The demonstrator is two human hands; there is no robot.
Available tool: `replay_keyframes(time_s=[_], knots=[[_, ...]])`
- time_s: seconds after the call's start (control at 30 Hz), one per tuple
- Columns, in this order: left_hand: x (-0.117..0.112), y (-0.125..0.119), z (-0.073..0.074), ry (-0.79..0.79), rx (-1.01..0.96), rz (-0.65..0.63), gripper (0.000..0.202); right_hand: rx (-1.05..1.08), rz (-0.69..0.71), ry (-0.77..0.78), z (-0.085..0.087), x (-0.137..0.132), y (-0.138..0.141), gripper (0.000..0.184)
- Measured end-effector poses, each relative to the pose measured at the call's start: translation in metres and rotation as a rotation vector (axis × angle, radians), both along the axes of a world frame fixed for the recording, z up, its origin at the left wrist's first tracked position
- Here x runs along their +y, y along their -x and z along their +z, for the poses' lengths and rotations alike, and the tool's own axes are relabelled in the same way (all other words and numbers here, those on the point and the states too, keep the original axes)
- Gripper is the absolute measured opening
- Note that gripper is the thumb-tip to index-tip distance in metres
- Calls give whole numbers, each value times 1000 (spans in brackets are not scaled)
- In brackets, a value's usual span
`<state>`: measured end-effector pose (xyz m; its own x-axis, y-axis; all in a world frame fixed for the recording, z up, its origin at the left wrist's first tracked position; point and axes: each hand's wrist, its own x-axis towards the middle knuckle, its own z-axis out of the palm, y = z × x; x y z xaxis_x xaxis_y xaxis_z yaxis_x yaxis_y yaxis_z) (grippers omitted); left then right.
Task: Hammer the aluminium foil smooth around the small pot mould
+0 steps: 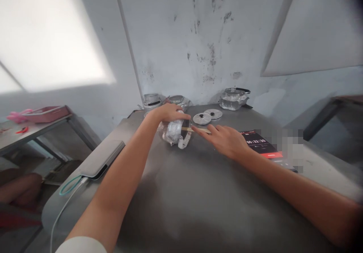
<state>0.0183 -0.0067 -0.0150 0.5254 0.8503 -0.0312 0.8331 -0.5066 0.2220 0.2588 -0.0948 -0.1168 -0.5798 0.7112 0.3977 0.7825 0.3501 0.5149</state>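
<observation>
A small pot [172, 133] wrapped in clear plastic lies tilted on the grey table, its mouth turned to the right. My left hand [170, 112] grips it from above, with fingers over the upper rim. In my right hand [227, 139] is a thin, light wooden stick [188, 129], held with the index finger stretched along it. Its far end reaches into the pot's mouth, where I cannot make out its tip. Just beyond my right hand lie two round lids with black knobs, a front lid [200, 120] and a rear lid [216, 113], partly overlapping.
Against the wall stand a metal pot [151, 100], a plastic-wrapped pot [181, 101] and another wrapped pot [233, 101]. A phone [262, 143] showing a timer lies right; a grey cabled device [103, 156] lies left. A pink basket [49, 115] sits on a side table.
</observation>
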Motion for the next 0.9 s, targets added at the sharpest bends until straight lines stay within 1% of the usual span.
replay_keyframes(time_s=[0.07,0.1,0.23,0.37,0.53,0.6,0.77,0.9], knots=[[1,-1,0,-8,39,35,87,-19,38,-31,1,6,-4,68],[1,-1,-1,-9,48,37,88,-22,52,-46,0,8,-6,68],[7,3,0,-12,54,8,70,-28,99,-71,-7,7,-12,70],[10,12,5,106,67,-38,56,-31,172,-65,-11,-4,-10,70],[9,15,11,198,95,-87,45,13,270,-113,-10,-13,-3,61],[9,14,11,213,86,-99,42,10,272,-129,-9,-13,-1,61],[8,10,7,210,50,-101,41,-36,176,-83,-8,-16,3,63],[8,11,6,206,37,-122,38,-45,242,-117,-10,-18,5,61]])
